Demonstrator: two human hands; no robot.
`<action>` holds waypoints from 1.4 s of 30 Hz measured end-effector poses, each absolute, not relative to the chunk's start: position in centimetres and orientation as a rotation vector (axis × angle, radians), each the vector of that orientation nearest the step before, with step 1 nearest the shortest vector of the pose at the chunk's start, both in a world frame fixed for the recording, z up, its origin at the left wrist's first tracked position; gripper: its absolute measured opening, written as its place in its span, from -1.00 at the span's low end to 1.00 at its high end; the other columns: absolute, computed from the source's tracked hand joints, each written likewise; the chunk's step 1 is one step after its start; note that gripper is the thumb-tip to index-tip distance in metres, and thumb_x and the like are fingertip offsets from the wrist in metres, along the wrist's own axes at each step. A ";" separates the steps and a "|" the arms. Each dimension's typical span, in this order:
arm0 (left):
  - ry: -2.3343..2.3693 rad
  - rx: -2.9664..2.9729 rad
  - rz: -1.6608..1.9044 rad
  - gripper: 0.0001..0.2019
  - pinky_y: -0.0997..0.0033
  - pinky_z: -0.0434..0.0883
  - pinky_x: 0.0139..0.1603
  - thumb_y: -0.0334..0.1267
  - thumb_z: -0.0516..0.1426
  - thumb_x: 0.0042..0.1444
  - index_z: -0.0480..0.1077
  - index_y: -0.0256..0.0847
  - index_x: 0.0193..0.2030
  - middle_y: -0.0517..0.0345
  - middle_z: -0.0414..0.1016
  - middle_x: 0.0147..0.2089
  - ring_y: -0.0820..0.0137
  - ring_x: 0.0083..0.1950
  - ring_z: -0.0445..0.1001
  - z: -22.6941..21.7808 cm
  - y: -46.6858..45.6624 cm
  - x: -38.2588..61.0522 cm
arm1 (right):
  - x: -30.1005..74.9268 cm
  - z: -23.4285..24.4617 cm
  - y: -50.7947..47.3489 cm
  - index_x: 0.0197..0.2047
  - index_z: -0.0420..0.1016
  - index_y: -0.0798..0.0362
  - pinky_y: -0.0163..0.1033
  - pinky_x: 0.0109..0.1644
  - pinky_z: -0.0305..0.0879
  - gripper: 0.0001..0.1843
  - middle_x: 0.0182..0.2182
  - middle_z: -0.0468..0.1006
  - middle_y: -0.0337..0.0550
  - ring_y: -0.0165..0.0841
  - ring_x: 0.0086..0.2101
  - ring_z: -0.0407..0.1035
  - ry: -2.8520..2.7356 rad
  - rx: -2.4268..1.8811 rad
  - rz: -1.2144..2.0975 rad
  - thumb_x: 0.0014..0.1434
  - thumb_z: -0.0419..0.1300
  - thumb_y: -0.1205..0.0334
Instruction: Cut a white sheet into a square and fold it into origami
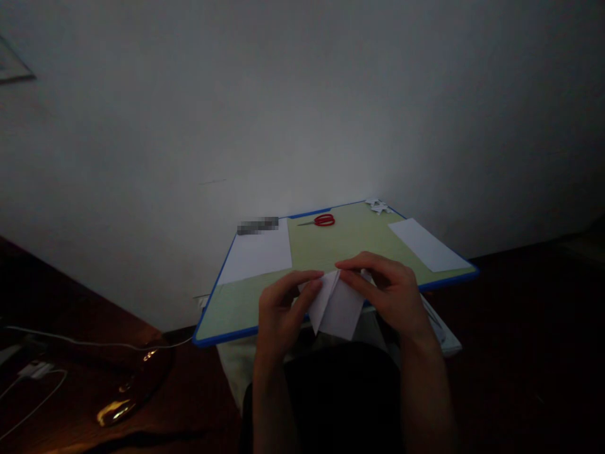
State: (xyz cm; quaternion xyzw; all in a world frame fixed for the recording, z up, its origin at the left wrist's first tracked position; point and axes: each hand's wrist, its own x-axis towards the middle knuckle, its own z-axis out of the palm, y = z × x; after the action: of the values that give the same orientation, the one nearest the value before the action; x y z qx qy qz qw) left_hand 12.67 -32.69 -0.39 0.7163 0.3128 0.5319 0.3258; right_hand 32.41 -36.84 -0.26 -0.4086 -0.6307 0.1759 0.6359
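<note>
A folded piece of white paper (343,309) is held up between both hands, over the front edge of the table. A crease runs down it, and its lower part hangs in a point on the left. My left hand (287,309) pinches its upper left side between thumb and fingers. My right hand (387,287) pinches the top edge near the middle, fingertips close together. Some of the paper is hidden behind the fingers of both hands.
Red-handled scissors (324,220) lie toward the back of the blue-edged green table (347,239). White sheets lie at left (258,258) and right (428,244). Paper scraps (378,206) sit at the back right corner. A wall (302,113) stands behind; a white cable (118,345) runs at left.
</note>
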 end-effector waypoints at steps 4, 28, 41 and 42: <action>0.704 1.934 1.396 -0.86 0.44 0.46 -0.22 -0.28 0.31 0.28 0.70 -0.03 -0.08 0.13 0.73 -0.18 0.36 -0.21 0.60 -0.1 -32.9 12.7 | 32.2 0.0 -37.0 -0.14 0.69 -0.10 -0.18 -0.13 0.44 -0.93 -0.27 0.69 -0.24 -0.30 -0.23 0.53 -1.445 -0.911 0.393 0.30 0.37 0.24; 0.757 1.575 1.284 -0.87 0.52 0.48 -0.39 -0.20 0.38 0.13 0.61 -0.19 -0.35 0.14 0.65 -0.39 0.41 -0.39 0.57 1.0 -34.0 13.5 | 31.5 0.5 -37.2 -0.12 0.63 -0.10 -0.18 -0.15 0.44 -0.83 -0.28 0.64 -0.24 -0.32 -0.25 0.52 -1.644 -0.781 0.289 0.33 0.28 0.39; 0.786 1.639 1.335 -0.90 0.39 0.61 -0.28 -0.22 0.41 0.08 0.66 -0.18 -0.35 0.07 0.72 -0.36 0.32 -0.33 0.66 1.1 -34.0 13.3 | 31.3 0.6 -37.1 -0.12 0.64 -0.10 -0.19 -0.16 0.47 -0.83 -0.29 0.66 -0.24 -0.33 -0.27 0.54 -1.644 -0.782 0.282 0.33 0.30 0.38; 0.792 1.650 1.344 -0.89 0.38 0.62 -0.27 -0.21 0.40 0.09 0.66 -0.19 -0.35 0.06 0.72 -0.36 0.32 -0.33 0.66 1.1 -34.0 13.4 | 31.3 0.6 -37.1 -0.12 0.64 -0.11 -0.18 -0.15 0.48 -0.84 -0.28 0.67 -0.24 -0.33 -0.27 0.54 -1.640 -0.791 0.285 0.33 0.29 0.37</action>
State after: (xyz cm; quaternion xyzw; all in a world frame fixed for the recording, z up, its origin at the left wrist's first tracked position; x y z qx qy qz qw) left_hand 13.44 -34.04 1.07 0.6588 0.3161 0.5366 0.4220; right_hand 31.30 -37.10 0.62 -0.3418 -0.7088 0.1230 0.6047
